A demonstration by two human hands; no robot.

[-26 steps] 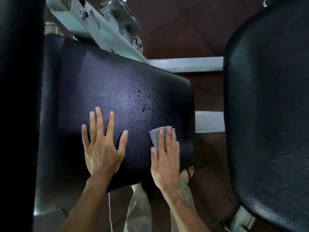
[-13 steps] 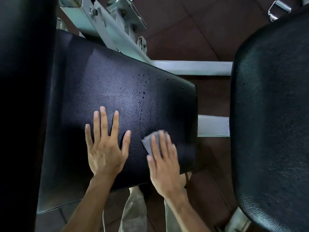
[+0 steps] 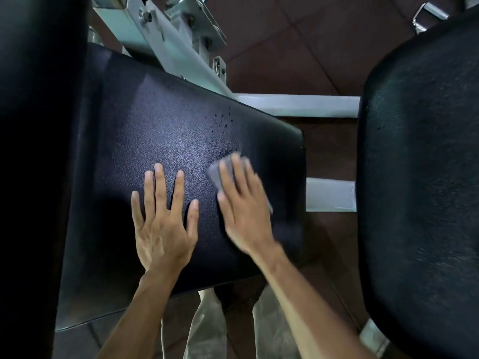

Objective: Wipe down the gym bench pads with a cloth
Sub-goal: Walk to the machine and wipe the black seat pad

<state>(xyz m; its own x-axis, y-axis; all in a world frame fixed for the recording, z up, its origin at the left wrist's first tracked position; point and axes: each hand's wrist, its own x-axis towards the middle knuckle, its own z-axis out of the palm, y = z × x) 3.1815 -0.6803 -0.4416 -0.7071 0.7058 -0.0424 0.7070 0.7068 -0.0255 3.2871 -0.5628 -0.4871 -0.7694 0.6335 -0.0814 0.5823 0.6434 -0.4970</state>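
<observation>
My right hand (image 3: 242,208) presses a small grey cloth (image 3: 220,172) flat against the centre pad (image 3: 181,141) of a gym bench — fingers spread over the cloth rather than closed around it, so the grip is a flat, open-palmed press, not a clamp. My left hand (image 3: 162,224) lies just beside it, fingers splayed and empty, bracing on the same pad. The cloth sits toward the pad's right half, mostly hidden under my fingers, one corner poking out on the left and an edge showing on the right.

A scatter of droplets (image 3: 223,123) beads on the pad just beyond my fingertips, not yet wiped. The risk, as I judge it: with nothing pinching the cloth, a fast stroke could let it bunch or slip out from under my palm, and my bare skin would smear the wet instead. Sweeping too far right could also carry the cloth off the pad's rounded edge into the gap above the white steel frame (image 3: 298,106).

The pad is black, pebbled vinyl with a soft sheen and rounded corners. A second pad (image 3: 420,177), coarser-grained and equally dark, stands well apart at right; a third looms in shadow at left. The floor is dull reddish-brown tile.
</observation>
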